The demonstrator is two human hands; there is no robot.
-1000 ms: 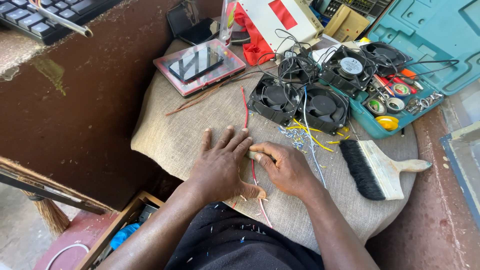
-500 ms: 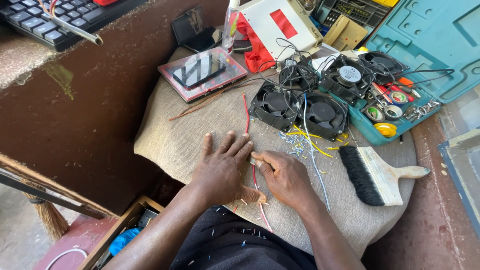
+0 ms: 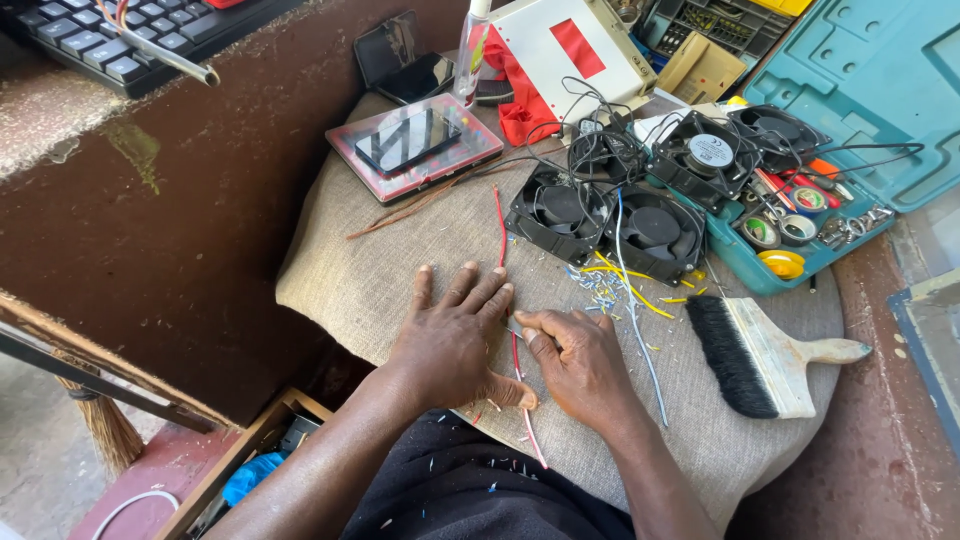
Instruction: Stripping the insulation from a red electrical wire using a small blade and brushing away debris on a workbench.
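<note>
Red wire (image 3: 512, 345), thin and long, stretched down the burlap-covered counter (image 3: 380, 270) from near the fans to the front edge, passing between the two hands. Left hand (image 3: 455, 335) laid flat, fingers spread, palm down on the cloth just beside the wire, thumb tip touching it near the front edge. Right hand (image 3: 575, 360) curled, fingertips pinched on the wire at its middle (possibly around a small tool, too hidden to tell). Snipped bits of yellow and blue insulation (image 3: 610, 290) scattered just beyond the right hand, with a pale blue wire (image 3: 640, 340) running down past it.

Farther out, three black square cooling fans: one (image 3: 557, 212) by the top end of the red wire, a second (image 3: 653, 230) just beside it, a third (image 3: 708, 155) behind, black leads tangled above them. Wide paintbrush (image 3: 760, 355) with black bristles and pale wooden handle lying to the right, apart from the hand. Teal tool case (image 3: 870, 70) open at the far right, rolls of tape and small parts in its tray. Red-rimmed tray (image 3: 350, 150) at the far left of the cloth, a dark phone (image 3: 408, 140) lying in it. White box with a red patch (image 3: 575, 45) behind, red cloth (image 3: 515, 115) under its corner. Black keyboard (image 3: 120, 35) on the ledge at top left.
</note>
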